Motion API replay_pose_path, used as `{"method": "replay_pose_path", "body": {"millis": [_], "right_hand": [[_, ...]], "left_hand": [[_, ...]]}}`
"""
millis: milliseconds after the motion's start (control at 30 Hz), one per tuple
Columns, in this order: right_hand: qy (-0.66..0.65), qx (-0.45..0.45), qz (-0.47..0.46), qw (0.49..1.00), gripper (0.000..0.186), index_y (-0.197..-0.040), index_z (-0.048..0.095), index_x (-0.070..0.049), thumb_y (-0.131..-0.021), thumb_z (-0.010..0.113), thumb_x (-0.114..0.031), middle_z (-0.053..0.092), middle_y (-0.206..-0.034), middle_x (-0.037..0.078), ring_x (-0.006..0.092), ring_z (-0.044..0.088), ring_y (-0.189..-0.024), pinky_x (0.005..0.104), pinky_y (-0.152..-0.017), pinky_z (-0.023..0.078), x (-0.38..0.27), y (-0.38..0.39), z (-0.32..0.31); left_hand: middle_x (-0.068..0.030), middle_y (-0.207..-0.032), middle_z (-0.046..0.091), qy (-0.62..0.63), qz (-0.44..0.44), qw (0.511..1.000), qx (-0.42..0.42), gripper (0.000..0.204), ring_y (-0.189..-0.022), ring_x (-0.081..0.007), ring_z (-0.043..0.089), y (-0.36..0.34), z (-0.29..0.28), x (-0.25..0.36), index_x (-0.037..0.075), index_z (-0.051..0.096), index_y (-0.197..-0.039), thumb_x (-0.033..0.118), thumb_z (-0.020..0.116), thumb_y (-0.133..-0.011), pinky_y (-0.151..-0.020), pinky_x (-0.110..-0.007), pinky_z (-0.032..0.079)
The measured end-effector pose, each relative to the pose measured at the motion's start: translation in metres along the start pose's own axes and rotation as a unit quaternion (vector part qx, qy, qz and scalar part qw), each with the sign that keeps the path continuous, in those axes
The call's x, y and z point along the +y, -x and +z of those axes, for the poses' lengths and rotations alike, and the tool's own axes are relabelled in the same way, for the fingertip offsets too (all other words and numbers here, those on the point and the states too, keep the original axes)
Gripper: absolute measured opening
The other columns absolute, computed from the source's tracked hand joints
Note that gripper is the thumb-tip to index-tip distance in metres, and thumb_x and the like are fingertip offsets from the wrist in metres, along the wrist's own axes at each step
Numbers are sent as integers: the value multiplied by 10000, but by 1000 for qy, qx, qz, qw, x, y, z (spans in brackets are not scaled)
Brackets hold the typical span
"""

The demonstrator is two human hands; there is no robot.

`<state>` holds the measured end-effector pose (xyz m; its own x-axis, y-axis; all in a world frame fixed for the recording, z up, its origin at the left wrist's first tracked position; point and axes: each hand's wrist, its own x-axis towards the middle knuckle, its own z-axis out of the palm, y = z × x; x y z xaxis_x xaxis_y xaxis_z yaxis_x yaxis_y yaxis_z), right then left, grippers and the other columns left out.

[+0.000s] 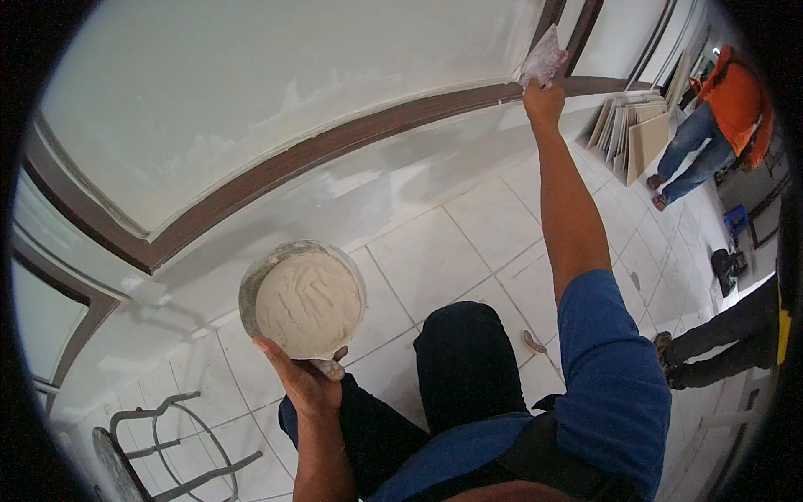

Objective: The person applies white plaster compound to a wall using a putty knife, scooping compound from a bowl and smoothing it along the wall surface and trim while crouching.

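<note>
My left hand [305, 376] holds a round tub [251, 301] of off-white paste [305, 297] from below, with a smeared short handle [324, 366] beside its fingers. My right hand [542, 100] is raised to the dark wooden frame [351, 134] on the white wall [268, 67], fingers closed on a flat, pale, pink-smeared scraper [544, 52]. The scraper is at the corner where an upright frame piece meets the horizontal one; whether it touches the surface I cannot tell.
A stool with grey metal legs [180, 443] stands at the lower left on the tiled floor [452, 243]. Boards [636, 142] lean against the wall at the right. A person in orange [728, 100] stands beyond them, and another person's dark-trousered legs [723, 335] are at the right edge.
</note>
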<state>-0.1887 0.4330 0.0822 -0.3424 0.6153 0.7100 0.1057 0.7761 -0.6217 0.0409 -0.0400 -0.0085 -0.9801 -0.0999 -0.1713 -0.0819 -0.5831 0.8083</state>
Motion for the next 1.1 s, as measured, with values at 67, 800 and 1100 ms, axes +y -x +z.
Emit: {"method": "replay_pose_path", "body": {"millis": [67,800,1100], "right_hand": [[-6,-3,-4,1000,300,-952,687,58,-822,563,-182,686,-884,274,455,655,-896,488,-840,488,-3,4,1],[34,-28,-60,997,270,-937,684,41,-831,584,-186,670,-834,278,442,654,-858,488,-812,493,-2,2,32],[-55,-41,-118,991,258,-980,683,37,-817,589,-138,668,-773,251,417,667,-728,450,-688,525,-66,61,42]], "left_hand": [[-165,-1159,556,-2,4,1000,9,914,-740,-216,643,0,1,1,69,321,-1400,783,427,-840,-444,-272,528],[-145,-1245,524,31,-23,999,-13,888,-870,-234,639,-10,-11,1,99,294,-1424,772,410,-857,-533,-310,542],[-121,-1139,586,34,-29,999,-3,911,-739,-200,658,-7,-8,3,86,349,-1403,802,383,-841,-446,-273,542]]}}
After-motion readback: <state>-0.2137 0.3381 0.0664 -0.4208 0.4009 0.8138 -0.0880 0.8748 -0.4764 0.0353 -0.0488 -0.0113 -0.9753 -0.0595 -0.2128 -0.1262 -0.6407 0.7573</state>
